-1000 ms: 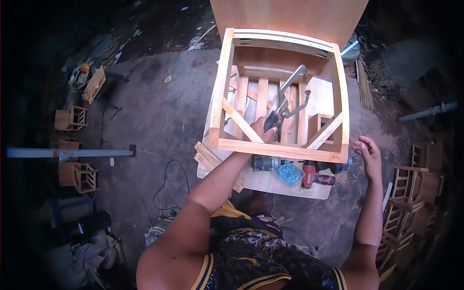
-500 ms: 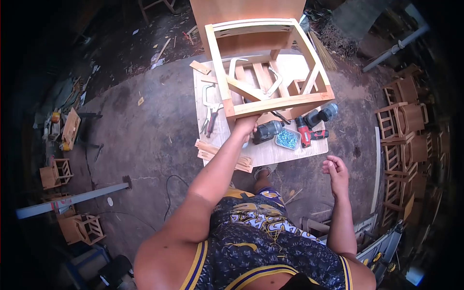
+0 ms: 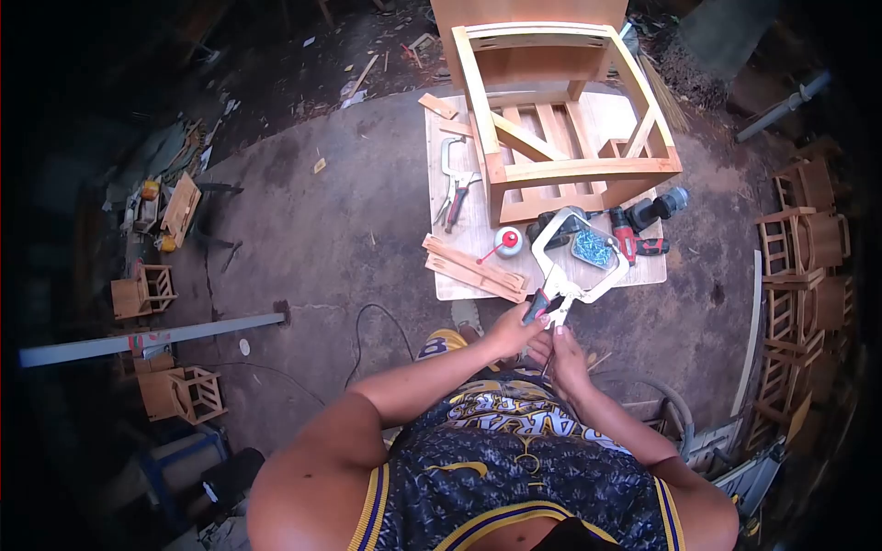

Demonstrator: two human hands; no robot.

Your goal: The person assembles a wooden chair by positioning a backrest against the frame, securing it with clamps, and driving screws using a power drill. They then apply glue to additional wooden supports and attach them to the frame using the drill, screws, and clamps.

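A locking C-clamp (image 3: 601, 292) with wide white jaws is held over the table's near edge, jaws pointing away from me. My left hand (image 3: 513, 332) is closed round its dark-gripped handle. My right hand (image 3: 565, 360) is closed at the lower end of the clamp, by the other handle; its fingers are partly hidden. Beyond the jaws a wooden chair frame (image 3: 588, 169) rests on the low table (image 3: 450, 286). Behind the clamp lie a tub of blue screws (image 3: 593, 248) and a red cordless drill (image 3: 627, 241).
Left of the tub stands a white glue bottle (image 3: 507, 241) with a red tip. Wood strips (image 3: 473, 268) and another clamp (image 3: 455, 188) lie on the table's left. Stacked wooden chairs (image 3: 799, 275) line the right side. A metal bar (image 3: 156, 340) juts in at left.
My left hand has drawn the clamp out of the chair frame and toward my body. My right hand, empty before, has come in from the right to the clamp. The view has shifted left.
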